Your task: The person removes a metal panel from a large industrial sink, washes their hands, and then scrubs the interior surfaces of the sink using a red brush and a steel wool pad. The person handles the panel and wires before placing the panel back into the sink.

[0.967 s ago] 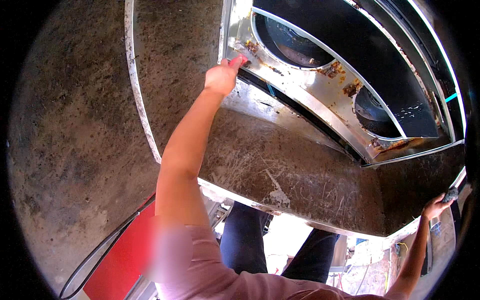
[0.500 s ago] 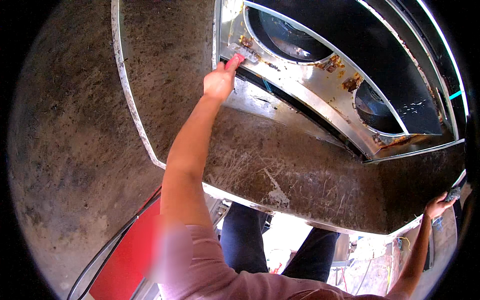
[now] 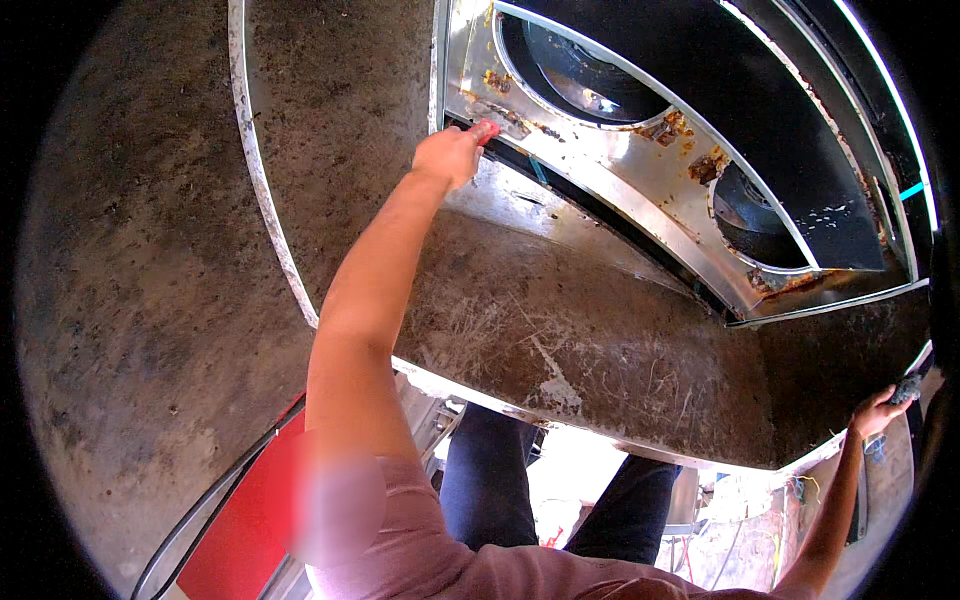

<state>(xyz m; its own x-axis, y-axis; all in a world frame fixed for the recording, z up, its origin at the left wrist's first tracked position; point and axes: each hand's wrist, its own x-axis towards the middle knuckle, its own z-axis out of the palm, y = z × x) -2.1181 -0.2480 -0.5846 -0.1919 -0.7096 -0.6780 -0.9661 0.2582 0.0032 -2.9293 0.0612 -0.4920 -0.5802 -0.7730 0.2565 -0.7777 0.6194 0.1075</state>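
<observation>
My left hand [image 3: 448, 158], arm stretched far forward, is closed round a scraper with a red handle [image 3: 485, 131]. It is at the near left corner of a shiny metal panel [image 3: 610, 150], where brown, greasy residue [image 3: 497, 80] clings. Two round openings [image 3: 590, 75] are cut in that panel, and rust-brown patches [image 3: 708, 165] lie between them. Far to the right, my right hand [image 3: 876, 410] grips a grey steel wool scourer [image 3: 906, 388] beside the rim of the grimy brown housing. Its fingertips are partly hidden.
A scratched, dirty brown surface [image 3: 600, 340] with a pale rim surrounds the panel on the near side. At lower left are a red panel [image 3: 240, 510] and a black cable [image 3: 225, 485]. Thin wires [image 3: 810, 485] hang at lower right.
My left hand with the scraper has shifted slightly right and nearer to me, and its elbow has swung left. My right hand stays in place.
</observation>
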